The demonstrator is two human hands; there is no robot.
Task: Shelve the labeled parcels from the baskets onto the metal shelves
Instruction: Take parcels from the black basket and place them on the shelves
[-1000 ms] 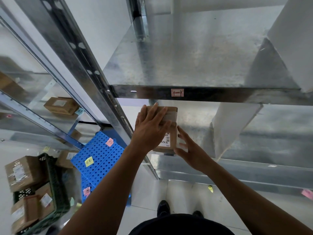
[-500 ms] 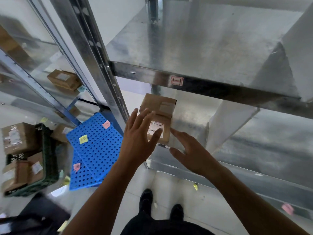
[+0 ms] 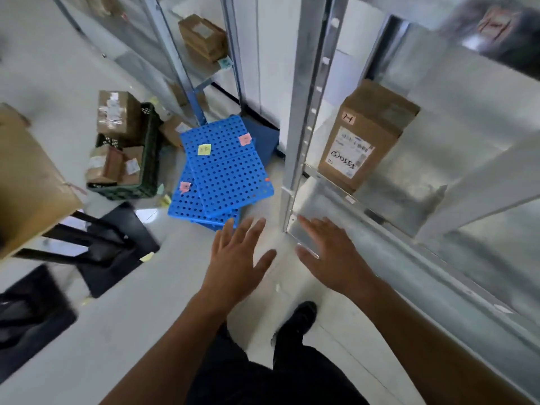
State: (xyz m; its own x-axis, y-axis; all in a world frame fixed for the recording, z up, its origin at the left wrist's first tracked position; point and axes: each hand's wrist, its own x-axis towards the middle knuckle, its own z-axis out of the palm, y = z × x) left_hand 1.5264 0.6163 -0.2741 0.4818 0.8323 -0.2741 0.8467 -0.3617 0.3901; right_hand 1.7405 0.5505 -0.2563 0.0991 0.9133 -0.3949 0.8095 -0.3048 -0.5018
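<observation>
Where the parcel (image 3: 362, 135) stands: upright on the right-hand shelf (image 3: 409, 197), near its front edge and just right of the post (image 3: 305, 112). A white label and a small pink note face out. Neither hand touches it.
Left hand (image 3: 236, 258): fingers straight and spread, palm down, holding nothing. It is over the floor, just near of the blue panels.
Right hand (image 3: 333, 258): fingers straight, palm down, empty. It is at the left corner of the lower shelf (image 3: 409, 258), below the parcel. Whether it touches the metal I cannot tell.
Hands together: side by side, apart.
Basket (image 3: 150, 141): green, on the floor at left. It holds brown cartons, and one (image 3: 118, 115) at its far end stands taller than the rim.
Blue panels (image 3: 228, 171): perforated, stacked askew on the floor between the green crate and the post. A yellow note (image 3: 204, 149) and two pink ones are stuck on them.
Far carton (image 3: 203, 36): on a far shelf, left of the post.
Big box (image 3: 29, 182): brown, at the left edge, blurred.
Black frame (image 3: 102, 244): on the floor, near left. It is too blurred to tell what it is.
Shoe (image 3: 301, 317): black, on the floor near of the hands.
</observation>
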